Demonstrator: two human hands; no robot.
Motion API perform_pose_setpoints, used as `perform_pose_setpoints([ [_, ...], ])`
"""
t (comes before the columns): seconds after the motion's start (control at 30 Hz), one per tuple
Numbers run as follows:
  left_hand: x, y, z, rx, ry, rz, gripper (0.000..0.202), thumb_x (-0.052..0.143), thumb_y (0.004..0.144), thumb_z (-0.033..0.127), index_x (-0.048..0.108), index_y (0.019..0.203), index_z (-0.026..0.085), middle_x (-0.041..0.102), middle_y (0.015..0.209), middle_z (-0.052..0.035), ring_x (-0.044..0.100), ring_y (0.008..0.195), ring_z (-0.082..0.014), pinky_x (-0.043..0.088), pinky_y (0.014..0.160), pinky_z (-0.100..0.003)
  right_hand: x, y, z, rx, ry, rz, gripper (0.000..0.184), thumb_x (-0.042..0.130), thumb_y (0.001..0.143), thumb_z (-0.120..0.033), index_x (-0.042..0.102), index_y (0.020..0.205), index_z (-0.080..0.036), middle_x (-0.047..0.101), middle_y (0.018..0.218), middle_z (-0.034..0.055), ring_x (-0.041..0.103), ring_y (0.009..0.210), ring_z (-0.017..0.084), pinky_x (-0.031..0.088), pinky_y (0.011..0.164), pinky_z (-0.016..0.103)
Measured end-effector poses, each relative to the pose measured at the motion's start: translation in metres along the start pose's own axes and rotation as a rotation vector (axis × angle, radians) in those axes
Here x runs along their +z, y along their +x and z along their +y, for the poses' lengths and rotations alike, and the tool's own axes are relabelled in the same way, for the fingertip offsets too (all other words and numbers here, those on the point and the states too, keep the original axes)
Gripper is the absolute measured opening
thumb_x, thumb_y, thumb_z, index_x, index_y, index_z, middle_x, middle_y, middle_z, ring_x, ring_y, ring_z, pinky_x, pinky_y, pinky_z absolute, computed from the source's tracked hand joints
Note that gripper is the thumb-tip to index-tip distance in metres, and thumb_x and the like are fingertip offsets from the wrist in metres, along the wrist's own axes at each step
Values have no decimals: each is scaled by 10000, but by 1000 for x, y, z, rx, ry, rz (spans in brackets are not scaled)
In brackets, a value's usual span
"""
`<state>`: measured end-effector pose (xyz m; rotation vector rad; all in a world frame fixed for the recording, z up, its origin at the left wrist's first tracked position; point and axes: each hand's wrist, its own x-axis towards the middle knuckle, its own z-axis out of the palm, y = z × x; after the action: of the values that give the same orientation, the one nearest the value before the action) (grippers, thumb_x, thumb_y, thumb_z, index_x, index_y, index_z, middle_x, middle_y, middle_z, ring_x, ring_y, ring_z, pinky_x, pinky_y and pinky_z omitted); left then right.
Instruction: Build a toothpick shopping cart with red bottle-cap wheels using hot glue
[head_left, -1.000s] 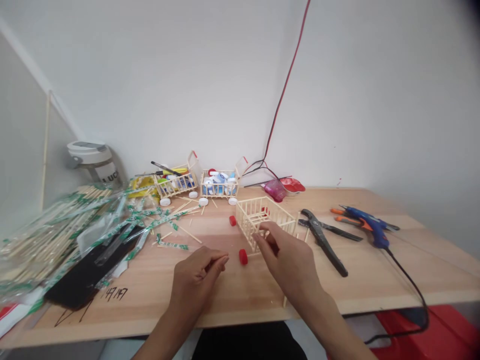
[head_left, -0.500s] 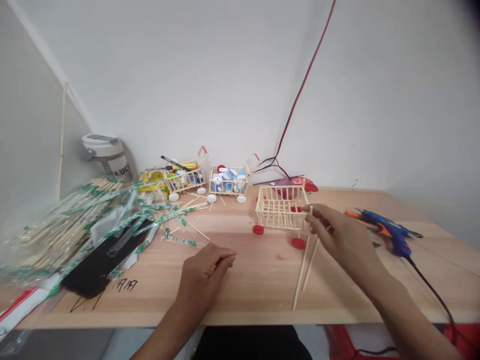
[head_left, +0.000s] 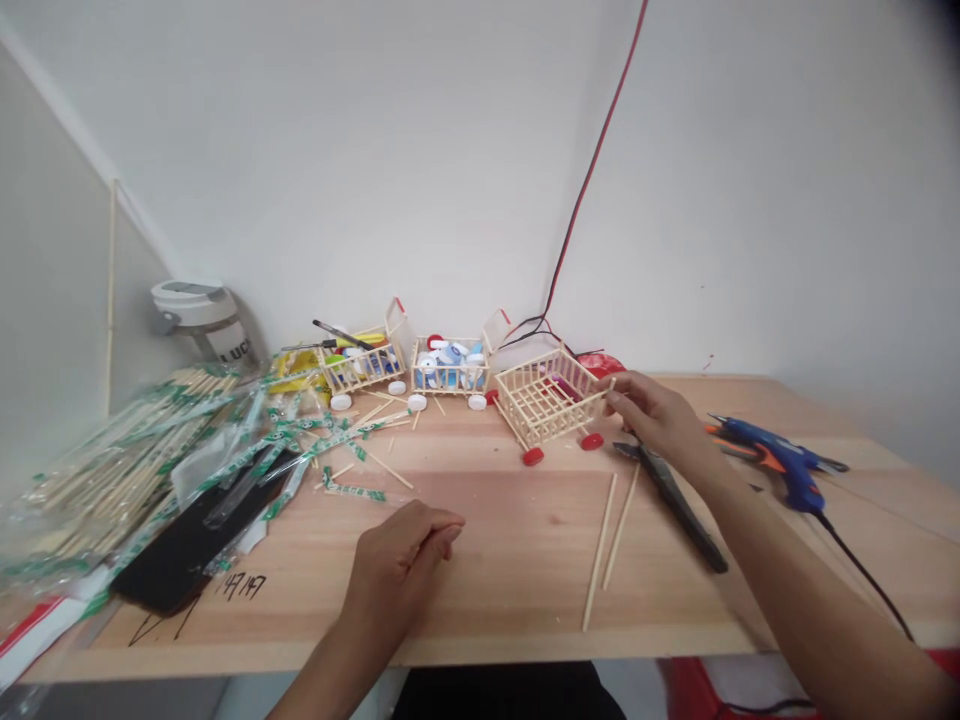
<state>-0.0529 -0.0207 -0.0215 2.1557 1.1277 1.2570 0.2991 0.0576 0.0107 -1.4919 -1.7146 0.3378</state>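
The right hand [head_left: 652, 418] pinches the right corner of a tilted wooden-stick cart frame [head_left: 544, 400], which sits just left of it on the tabletop [head_left: 510, 590]; the left hand [head_left: 397, 560] rests loosely curled, holding nothing, well apart.

The right hand [head_left: 652, 415] hides part of the pliers [head_left: 686, 520]; the load [head_left: 450, 368] in the far cart [head_left: 450, 385] is too small to tell, and the bagged sticks [head_left: 105, 480] blur at the left.

Matt wood-stick crate [head_left: 550, 398]; glossy red plastic caps [head_left: 592, 441].
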Motion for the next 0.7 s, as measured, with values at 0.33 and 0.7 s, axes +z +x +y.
perform_pose_setpoints([
  [0.33, 1, -1, -1, 4, 8, -34, 208, 540, 925, 185, 687, 777, 180, 622, 588, 40, 609, 560, -73, 443, 576, -157, -5, 6, -2, 23, -1, -44, 378, 480, 937, -506, 654, 1044, -189, 645, 768, 27, 573, 640, 137, 464, 573, 259],
  [0.7, -12, 16, 4, 150, 142, -118, 414, 480, 970, 266, 530, 571, 167, 526, 511, 32, 500, 503, -80, 347, 519, -199, -10, 16, 22, -20, -8, -89, 402, 444, 962, -495, 638, 1134, -188, 632, 779, 26, 615, 725, 158, 495, 598, 261],
])
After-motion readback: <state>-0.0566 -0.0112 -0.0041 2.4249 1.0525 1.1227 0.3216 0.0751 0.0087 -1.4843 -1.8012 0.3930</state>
